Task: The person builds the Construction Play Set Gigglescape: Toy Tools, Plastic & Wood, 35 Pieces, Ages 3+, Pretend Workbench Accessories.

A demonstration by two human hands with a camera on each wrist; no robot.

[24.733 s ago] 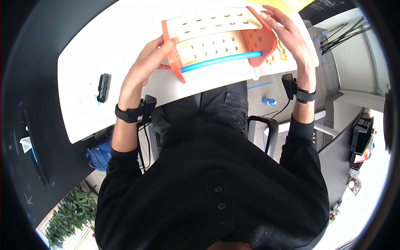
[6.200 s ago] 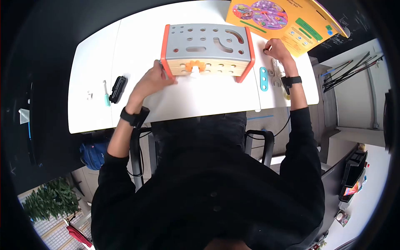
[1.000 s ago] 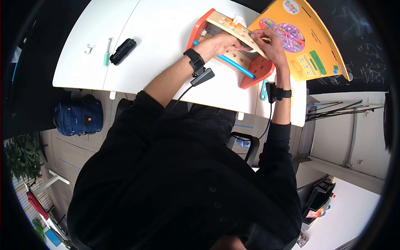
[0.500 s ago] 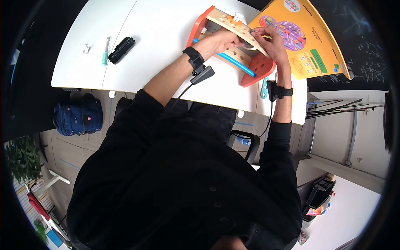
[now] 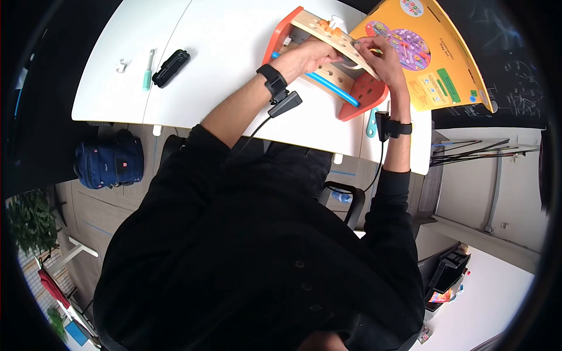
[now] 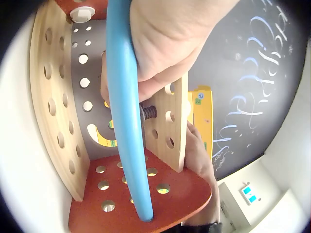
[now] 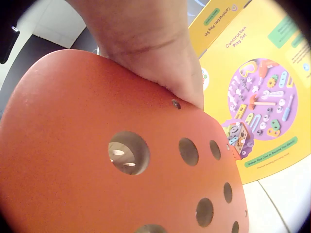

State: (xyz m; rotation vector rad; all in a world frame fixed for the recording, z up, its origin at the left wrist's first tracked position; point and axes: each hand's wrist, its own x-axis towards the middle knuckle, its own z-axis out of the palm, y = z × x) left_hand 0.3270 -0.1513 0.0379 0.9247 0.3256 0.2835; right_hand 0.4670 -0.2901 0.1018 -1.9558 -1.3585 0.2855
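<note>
Grey bolt (image 6: pixel 150 112), left wrist view; hidden, right wrist

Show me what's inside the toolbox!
The left hand reaches inside, past the blue bar. A dark threaded bolt pokes from one wooden panel, and a white knob sits at one end. The bar covers part of the fingers, so I can't tell what they touch.

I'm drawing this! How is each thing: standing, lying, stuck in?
Toolbox: tipped, open side facing the person
Bolt: through a toolbox hole
Gear: attached to toolbox
Yellow box: standing
Screwdriver: lying
Black case: lying
Teal strip: lying flat
Backpack: on the floor
Bottle: on floor, partly hidden
</note>
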